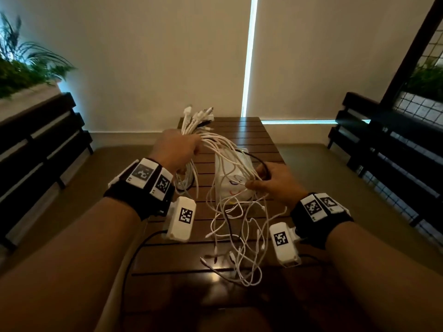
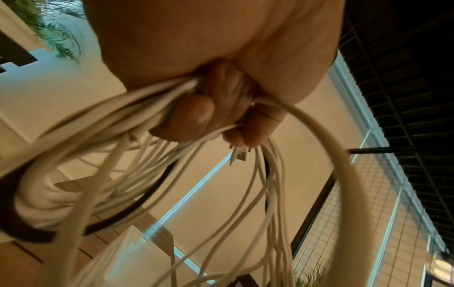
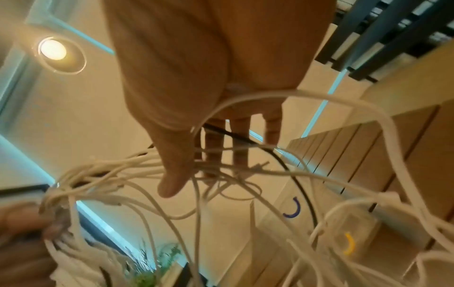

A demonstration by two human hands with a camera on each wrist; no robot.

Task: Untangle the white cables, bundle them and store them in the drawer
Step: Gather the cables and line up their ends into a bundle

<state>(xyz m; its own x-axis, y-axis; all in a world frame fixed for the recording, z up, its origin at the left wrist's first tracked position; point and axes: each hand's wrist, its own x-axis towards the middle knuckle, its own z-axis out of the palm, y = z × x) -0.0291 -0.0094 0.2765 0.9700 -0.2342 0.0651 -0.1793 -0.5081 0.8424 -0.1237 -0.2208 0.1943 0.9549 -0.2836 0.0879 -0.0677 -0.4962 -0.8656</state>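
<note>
**Both hands in the cable tangle above the tabletop**

The left hand point(image 1: 176, 149) was raised over the slatted wooden tabletop point(image 1: 261, 140), its fingers point(image 2: 194, 114) curled tight round a thick bunch of white cables point(image 1: 225, 149), whose plug ends fanned out above the fist. From there the strands ran across to the right hand point(image 1: 275, 182), whose thumb and fingers point(image 3: 242, 139) were threaded among several strands and a black cable point(image 1: 259, 161); whether they pinched a strand could not be told. Loose ends trailed onto the tabletop in a snarl. Behind the cables stood a white drawer box point(image 1: 236, 185) with small coloured handles. Dark slatted benches point(image 1: 40, 142) flanked the tabletop.
</note>
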